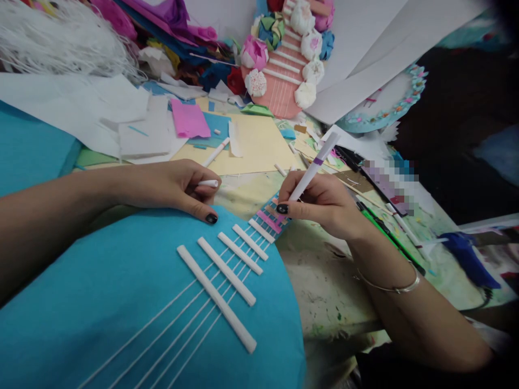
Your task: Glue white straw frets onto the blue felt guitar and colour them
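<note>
A large guitar-shaped craft piece (pixel 133 259) covered in blue paper fills the lower left, with white strings running along it. Several white bars (pixel 227 270) lie across the strings, and pink strips (pixel 270 221) cross the narrow neck. Between its fingers and thumb my right hand (pixel 320 202) grips a white marker (pixel 314 167) with a purple band, slanting over the neck. My left hand (pixel 182 189) is curled at the blue piece's upper edge, thumb on the paper, closed on a short white tube (pixel 208 183). The marker's lower tip is hidden behind my right thumb.
A pink guitar-shaped piece (pixel 279 92) with paper flowers stands at the back. Paper scraps, including a pink sheet (pixel 190 118), litter the table beyond my hands. At right lie a blue glue gun (pixel 470 259) and green pens (pixel 389 237). White shredded strands (pixel 65 38) are heaped upper left.
</note>
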Motion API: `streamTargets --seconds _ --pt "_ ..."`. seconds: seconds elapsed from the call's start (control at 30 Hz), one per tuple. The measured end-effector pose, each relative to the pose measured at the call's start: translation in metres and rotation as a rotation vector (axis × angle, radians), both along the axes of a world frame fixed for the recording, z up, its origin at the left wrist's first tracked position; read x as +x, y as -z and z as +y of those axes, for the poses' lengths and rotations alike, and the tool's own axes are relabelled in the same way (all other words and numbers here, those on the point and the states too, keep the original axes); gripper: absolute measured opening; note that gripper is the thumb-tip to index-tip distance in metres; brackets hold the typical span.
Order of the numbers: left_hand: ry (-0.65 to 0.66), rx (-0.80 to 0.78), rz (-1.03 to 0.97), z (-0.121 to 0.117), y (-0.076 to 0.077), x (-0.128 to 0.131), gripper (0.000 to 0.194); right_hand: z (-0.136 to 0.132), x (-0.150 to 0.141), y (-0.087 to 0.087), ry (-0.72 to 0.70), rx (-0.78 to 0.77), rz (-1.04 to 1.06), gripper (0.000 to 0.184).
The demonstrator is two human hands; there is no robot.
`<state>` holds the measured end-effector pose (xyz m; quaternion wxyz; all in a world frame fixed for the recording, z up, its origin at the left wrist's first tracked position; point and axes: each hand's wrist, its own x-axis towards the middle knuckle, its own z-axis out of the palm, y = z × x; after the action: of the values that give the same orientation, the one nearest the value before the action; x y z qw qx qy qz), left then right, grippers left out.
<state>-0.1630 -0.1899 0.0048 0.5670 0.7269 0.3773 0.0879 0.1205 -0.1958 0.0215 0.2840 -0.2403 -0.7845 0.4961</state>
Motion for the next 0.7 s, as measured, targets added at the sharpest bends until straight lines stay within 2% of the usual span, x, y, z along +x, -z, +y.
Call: streamTargets --seconds 0.7 --pt "-0.041 -0.006 0.009 0.0013 0.0014 -0.0010 0.044 -0.0011 -0.0011 0.0031 0.024 0.083 -0.039 0.009"
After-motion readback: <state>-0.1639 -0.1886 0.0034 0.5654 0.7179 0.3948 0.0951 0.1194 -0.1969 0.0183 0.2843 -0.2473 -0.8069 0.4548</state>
